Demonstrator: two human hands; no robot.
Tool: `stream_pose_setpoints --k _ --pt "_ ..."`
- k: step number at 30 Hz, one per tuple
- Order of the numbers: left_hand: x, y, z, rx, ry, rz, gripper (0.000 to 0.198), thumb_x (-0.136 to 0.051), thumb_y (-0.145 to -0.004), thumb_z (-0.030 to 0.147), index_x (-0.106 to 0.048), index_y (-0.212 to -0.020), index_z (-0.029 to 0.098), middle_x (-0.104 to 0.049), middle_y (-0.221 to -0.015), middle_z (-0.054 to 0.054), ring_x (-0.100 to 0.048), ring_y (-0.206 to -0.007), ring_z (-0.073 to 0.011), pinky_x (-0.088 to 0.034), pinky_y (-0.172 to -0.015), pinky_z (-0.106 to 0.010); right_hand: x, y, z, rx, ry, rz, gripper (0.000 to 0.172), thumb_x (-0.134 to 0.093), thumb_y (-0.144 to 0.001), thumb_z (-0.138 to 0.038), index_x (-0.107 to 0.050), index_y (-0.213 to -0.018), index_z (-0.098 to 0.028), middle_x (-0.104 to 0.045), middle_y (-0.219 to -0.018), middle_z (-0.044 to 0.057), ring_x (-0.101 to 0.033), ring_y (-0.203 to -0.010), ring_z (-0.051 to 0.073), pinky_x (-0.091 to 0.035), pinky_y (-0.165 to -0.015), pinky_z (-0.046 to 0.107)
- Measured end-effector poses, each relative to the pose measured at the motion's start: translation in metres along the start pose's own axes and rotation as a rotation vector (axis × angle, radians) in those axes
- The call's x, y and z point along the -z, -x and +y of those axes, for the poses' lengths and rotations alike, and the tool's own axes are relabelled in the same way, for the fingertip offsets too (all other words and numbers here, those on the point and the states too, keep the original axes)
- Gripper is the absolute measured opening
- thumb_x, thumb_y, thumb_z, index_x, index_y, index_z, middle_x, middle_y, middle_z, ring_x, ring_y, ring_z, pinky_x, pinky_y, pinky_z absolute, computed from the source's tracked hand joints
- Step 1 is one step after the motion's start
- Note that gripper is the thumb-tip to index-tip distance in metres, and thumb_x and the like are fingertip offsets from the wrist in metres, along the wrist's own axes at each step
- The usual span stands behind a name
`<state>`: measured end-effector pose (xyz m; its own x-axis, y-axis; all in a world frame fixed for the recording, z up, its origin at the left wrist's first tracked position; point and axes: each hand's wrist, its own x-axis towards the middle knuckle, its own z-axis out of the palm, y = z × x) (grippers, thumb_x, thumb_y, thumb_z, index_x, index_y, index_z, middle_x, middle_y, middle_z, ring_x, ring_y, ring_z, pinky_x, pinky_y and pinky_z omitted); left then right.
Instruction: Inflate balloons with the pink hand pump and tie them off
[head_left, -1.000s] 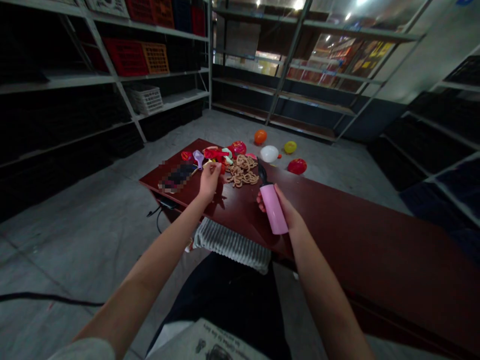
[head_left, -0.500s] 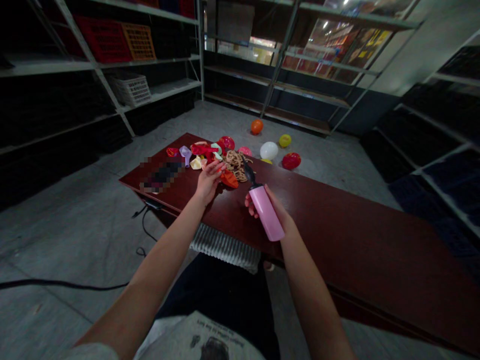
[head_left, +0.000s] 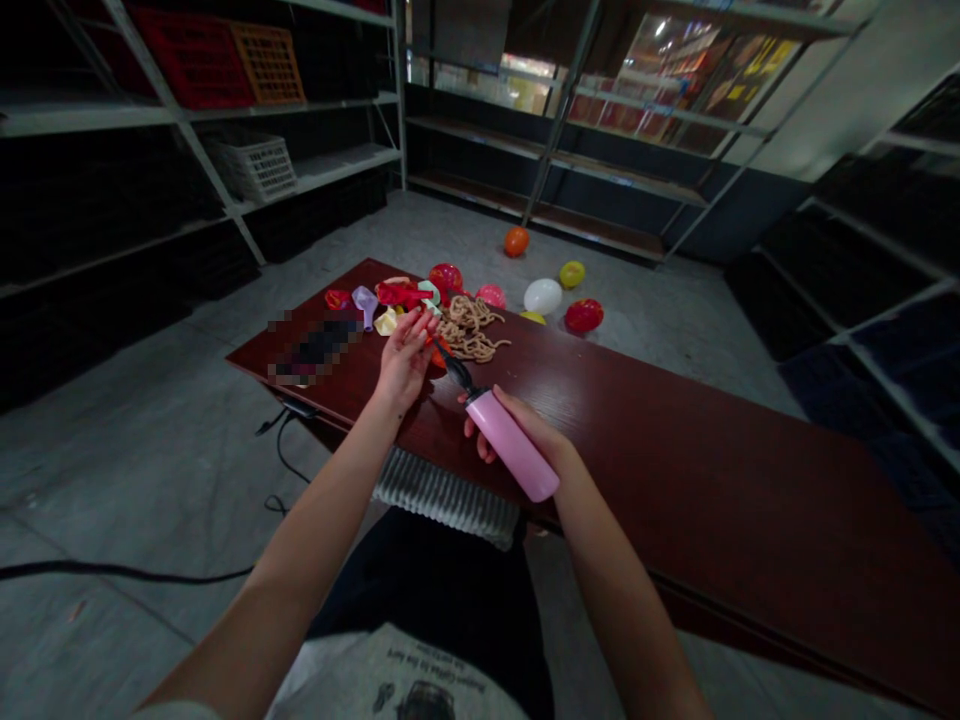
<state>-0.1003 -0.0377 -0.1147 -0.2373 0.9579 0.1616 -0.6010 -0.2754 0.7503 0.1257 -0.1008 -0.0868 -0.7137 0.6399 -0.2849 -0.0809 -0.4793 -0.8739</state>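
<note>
A pink hand pump [head_left: 514, 445] with a black nozzle [head_left: 457, 372] is gripped in my right hand [head_left: 534, 425]. Its nozzle points up and left, close to the fingers of my left hand [head_left: 405, 362]. Between those fingers and the nozzle tip shows an uninflated orange balloon [head_left: 439, 354], which my left fingers pinch; part of it is hidden. Just behind lies a heap of tan cord [head_left: 474, 330]. Limp balloons lie left of the cord, among them a red one [head_left: 401, 292], a lilac one [head_left: 365, 305] and a cream one [head_left: 386, 321].
The dark red table [head_left: 675, 440] stretches to the right. A blurred-out dark object [head_left: 319, 350] lies on its left end. Inflated balloons, such as a white one [head_left: 543, 296] and an orange one [head_left: 516, 241], rest on the floor beyond. Metal shelves [head_left: 480, 140] stand around.
My right hand has brought the pump left, tilting its nozzle toward my left hand. The left hand has drawn slightly back and left with the orange balloon, uncovering more of the cord.
</note>
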Motion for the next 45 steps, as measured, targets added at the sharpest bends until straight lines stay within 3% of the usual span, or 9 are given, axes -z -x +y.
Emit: stream_pose_setpoints --k 8,14,21,45 --pt "0.007 -0.005 -0.003 -0.018 0.097 0.055 0.036 -0.068 -0.088 0.008 -0.066 -0.120 0.023 -0.067 -0.137 -0.009 -0.058 -0.134 -0.0225 -0.050 -0.108 -0.033 0.003 -0.001 0.002 -0.013 -0.018 -0.017 0.052 -0.039 -0.104 -0.059 -0.059 -0.128 -0.017 -0.074 -0.089 0.007 -0.070 -0.061 0.017 -0.059 -0.052 0.028" --pt "0.001 -0.001 -0.003 0.005 0.072 -0.027 0.040 -0.073 -0.085 0.007 -0.067 -0.121 0.022 -0.066 -0.138 -0.011 -0.056 -0.136 -0.0247 -0.046 -0.112 -0.037 0.006 -0.003 0.005 -0.013 -0.039 -0.033 0.051 -0.039 -0.104 -0.057 -0.060 -0.125 -0.015 -0.075 -0.090 0.008 -0.071 -0.061 0.017 -0.061 -0.054 0.030" --pt "-0.003 0.004 -0.003 -0.002 0.017 -0.106 0.042 -0.076 -0.082 0.007 -0.066 -0.121 0.021 -0.067 -0.137 -0.011 -0.061 -0.130 -0.0252 -0.044 -0.115 -0.044 0.007 -0.004 0.005 -0.013 -0.015 -0.039 0.055 -0.039 -0.103 -0.061 -0.066 -0.105 -0.013 -0.074 -0.084 0.010 -0.070 -0.060 0.017 -0.061 -0.055 0.030" --pt "-0.012 0.014 -0.001 0.040 -0.028 -0.185 0.052 -0.077 -0.082 0.010 -0.062 -0.130 0.024 -0.060 -0.145 -0.011 -0.058 -0.133 -0.0271 -0.038 -0.118 -0.046 0.000 -0.005 0.004 0.066 -0.011 -0.003 0.054 -0.042 -0.101 -0.062 -0.066 -0.094 -0.014 -0.072 -0.075 0.007 -0.068 -0.057 0.016 -0.060 -0.052 0.028"
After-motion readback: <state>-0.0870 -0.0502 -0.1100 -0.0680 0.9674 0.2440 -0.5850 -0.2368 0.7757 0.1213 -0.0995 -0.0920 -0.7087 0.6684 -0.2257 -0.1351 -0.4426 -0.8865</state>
